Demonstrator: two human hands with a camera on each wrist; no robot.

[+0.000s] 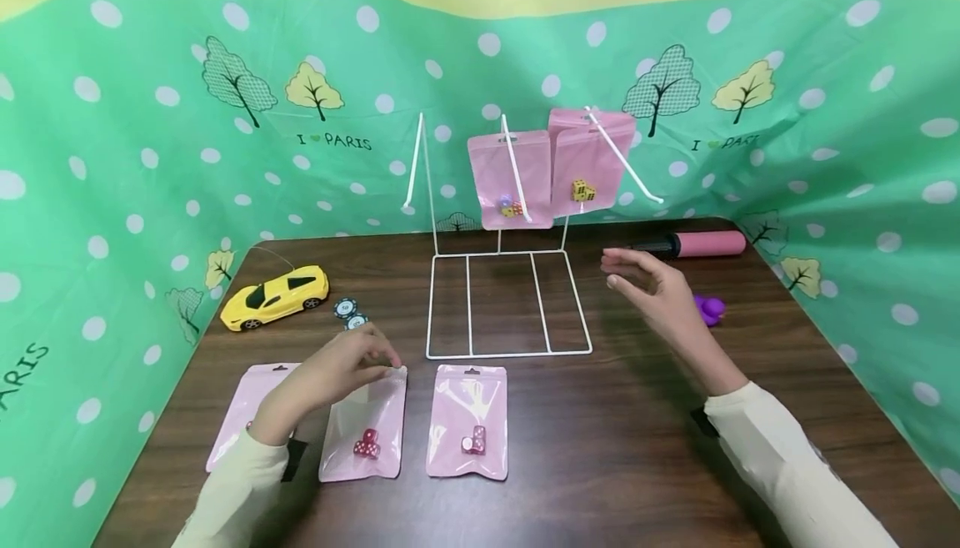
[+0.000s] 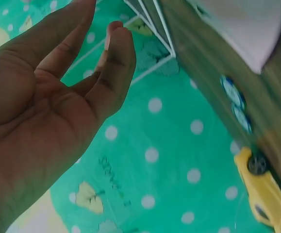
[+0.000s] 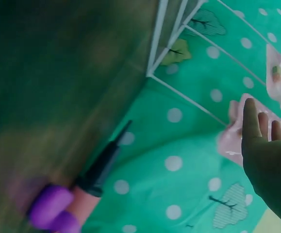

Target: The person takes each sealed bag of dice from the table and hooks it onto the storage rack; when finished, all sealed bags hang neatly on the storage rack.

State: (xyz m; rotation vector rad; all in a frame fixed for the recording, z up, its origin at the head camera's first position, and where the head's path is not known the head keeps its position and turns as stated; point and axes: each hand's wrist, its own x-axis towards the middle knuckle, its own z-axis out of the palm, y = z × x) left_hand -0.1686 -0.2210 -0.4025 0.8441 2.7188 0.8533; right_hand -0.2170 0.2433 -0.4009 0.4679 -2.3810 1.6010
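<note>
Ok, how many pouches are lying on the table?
3: the left pouch, partly hidden by the left arm; the middle pouch, its top by the left hand; the right pouch, in front of the rack.
</note>
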